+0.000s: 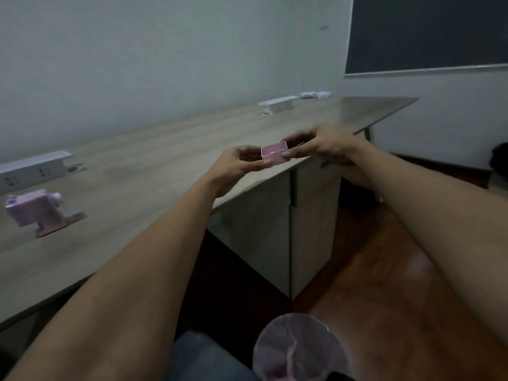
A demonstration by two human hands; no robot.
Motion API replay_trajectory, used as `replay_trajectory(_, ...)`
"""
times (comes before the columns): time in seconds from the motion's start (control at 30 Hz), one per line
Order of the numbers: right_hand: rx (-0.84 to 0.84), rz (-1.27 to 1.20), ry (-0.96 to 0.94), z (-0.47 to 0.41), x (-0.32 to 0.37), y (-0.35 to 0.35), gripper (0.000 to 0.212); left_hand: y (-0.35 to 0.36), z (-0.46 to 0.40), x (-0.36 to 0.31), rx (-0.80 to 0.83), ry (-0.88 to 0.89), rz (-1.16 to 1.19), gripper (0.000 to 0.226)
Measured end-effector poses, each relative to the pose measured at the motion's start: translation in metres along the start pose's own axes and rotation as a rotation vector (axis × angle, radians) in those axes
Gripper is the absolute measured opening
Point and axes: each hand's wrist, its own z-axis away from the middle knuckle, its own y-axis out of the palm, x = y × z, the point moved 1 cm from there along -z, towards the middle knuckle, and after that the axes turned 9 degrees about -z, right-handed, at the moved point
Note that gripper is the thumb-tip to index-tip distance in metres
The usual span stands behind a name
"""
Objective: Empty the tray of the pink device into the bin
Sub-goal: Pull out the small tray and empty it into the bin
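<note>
A small pink tray [275, 154], an open box, is held upright in the air above the desk's front edge, between both hands. My left hand [236, 166] pinches its left side and my right hand [324, 145] holds its right side. What lies inside the tray I cannot make out. The pink device [35, 210] stands on the wooden desk [154, 166] at the far left, well away from my hands. The bin [299, 350], lined with a pink bag, sits on the floor at the bottom of the view, below my right forearm.
White power strips stand on the desk at the left [33, 169] and farther back [277, 103]. A grey cabinet [275, 229] sits under the desk. Wooden floor [384, 270] spreads to the right. A dark board [428, 31] hangs on the wall.
</note>
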Motion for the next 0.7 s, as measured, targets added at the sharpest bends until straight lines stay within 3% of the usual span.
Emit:
replay_trajectory(0.13,-0.054,-0.125,0.082,0.026,-0.044,-0.006,0.052,0.037,0.007,0.022,0.057,-0.043,0.03,0.048)
replay_trajectory(0.27,-0.078,-0.256,0.173,0.042,-0.079,-0.008,0.079,0.065,0.016,0.044,0.065,-0.069,0.108,0.053)
replay_trajectory(0.43,-0.08,-0.347,0.267,0.06,-0.134,-0.002,0.043,0.105,0.037,0.088,0.072,-0.169,0.218,0.055)
replay_trajectory(0.7,-0.057,-0.351,0.463,0.092,-0.217,0.042,0.05,0.146,0.078,0.176,0.115,-0.362,0.308,0.06)
